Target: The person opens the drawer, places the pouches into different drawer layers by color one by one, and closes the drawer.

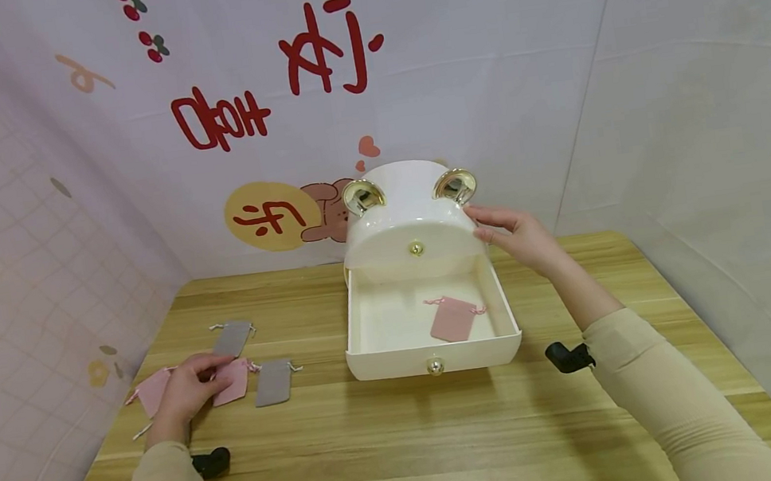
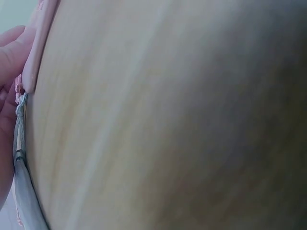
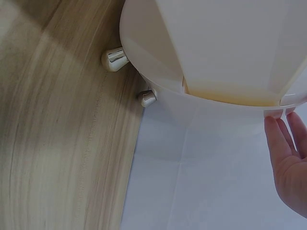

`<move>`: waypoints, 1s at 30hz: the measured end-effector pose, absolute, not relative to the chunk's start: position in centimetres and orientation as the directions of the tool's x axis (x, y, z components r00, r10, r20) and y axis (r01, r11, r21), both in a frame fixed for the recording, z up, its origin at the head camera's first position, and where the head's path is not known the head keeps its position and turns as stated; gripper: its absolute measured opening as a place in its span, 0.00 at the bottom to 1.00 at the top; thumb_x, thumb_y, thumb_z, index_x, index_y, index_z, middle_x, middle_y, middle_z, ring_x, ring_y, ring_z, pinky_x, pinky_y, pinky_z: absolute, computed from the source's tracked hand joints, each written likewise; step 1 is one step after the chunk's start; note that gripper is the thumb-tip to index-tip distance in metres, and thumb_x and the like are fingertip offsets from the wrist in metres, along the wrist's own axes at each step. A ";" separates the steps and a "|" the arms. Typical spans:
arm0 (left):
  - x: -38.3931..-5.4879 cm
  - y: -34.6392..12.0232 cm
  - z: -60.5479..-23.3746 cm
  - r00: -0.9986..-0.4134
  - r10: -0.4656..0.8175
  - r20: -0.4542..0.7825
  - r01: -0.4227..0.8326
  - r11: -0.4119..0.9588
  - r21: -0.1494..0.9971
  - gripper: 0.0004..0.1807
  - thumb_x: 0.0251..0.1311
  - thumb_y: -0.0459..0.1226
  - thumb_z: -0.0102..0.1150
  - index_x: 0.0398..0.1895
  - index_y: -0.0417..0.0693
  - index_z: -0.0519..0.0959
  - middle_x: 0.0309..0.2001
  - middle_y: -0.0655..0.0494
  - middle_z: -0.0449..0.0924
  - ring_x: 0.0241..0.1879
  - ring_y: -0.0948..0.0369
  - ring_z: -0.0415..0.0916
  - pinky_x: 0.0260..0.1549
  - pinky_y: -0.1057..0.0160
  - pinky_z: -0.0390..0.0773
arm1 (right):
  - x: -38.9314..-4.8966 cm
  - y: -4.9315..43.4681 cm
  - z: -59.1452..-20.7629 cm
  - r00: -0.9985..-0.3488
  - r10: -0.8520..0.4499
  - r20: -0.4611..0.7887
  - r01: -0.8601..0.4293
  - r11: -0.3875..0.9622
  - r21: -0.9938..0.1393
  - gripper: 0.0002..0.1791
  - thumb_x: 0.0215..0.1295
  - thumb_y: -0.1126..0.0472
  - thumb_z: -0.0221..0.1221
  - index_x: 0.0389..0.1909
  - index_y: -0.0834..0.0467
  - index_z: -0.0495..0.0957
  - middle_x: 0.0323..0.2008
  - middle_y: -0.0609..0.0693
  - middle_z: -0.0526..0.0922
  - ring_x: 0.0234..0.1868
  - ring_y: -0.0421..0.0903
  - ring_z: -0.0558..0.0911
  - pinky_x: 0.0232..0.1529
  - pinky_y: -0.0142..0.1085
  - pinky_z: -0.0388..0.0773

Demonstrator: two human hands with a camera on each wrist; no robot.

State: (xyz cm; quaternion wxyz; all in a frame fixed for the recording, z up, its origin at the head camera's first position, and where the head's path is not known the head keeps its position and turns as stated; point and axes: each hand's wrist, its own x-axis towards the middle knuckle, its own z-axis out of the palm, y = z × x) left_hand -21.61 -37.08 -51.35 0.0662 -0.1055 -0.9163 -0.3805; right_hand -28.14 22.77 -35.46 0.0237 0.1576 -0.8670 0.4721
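A white storage box (image 1: 411, 217) with two gold-rimmed round ears stands at the back of the table, its lower drawer (image 1: 388, 320) pulled out. Inside the drawer lies a pink drawstring pouch (image 1: 453, 320). My right hand (image 1: 518, 236) touches the box's right side with extended fingers; the right wrist view shows the fingertips (image 3: 271, 122) against the white wall. At the left, my left hand (image 1: 194, 384) has thumb and fingers on another pink drawstring pouch (image 1: 233, 381), pinching it close over the table. That pouch (image 2: 36, 52) also shows at the left wrist view's edge.
Around the left hand lie a grey pouch (image 1: 233, 338) behind, another grey pouch (image 1: 273, 383) to the right, and a pink pouch (image 1: 153, 393) partly behind the hand. Metallic feet (image 3: 115, 58) hold the box up. A printed cloth wall (image 1: 484, 100) rises behind the table.
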 end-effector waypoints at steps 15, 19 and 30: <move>-21.2 -36.8 -51.2 -0.971 0.074 0.226 0.212 0.702 0.680 0.14 0.53 0.29 0.73 0.44 0.37 0.86 0.45 0.42 0.80 0.39 0.66 0.76 0.36 0.78 0.73 | -28.2 22.8 -35.6 -0.952 -0.244 0.185 -0.288 0.505 -0.814 0.26 0.70 0.47 0.60 0.67 0.46 0.74 0.70 0.46 0.68 0.73 0.53 0.60 0.69 0.58 0.58; -21.3 -36.8 -51.5 -0.975 0.052 0.218 0.191 0.702 0.687 0.14 0.53 0.30 0.74 0.43 0.37 0.86 0.44 0.42 0.80 0.37 0.69 0.75 0.35 0.79 0.73 | -28.2 22.8 -35.6 -0.951 -0.246 0.186 -0.289 0.502 -0.815 0.26 0.70 0.47 0.60 0.68 0.46 0.74 0.70 0.46 0.68 0.73 0.53 0.59 0.69 0.59 0.57; -21.1 -36.7 -51.7 -0.963 -0.018 0.267 0.179 0.698 0.693 0.10 0.53 0.28 0.73 0.39 0.38 0.87 0.41 0.41 0.84 0.33 0.76 0.74 0.30 0.78 0.73 | -28.2 22.8 -35.5 -0.951 -0.250 0.184 -0.289 0.494 -0.820 0.26 0.70 0.47 0.60 0.68 0.46 0.73 0.71 0.46 0.67 0.73 0.53 0.59 0.69 0.59 0.57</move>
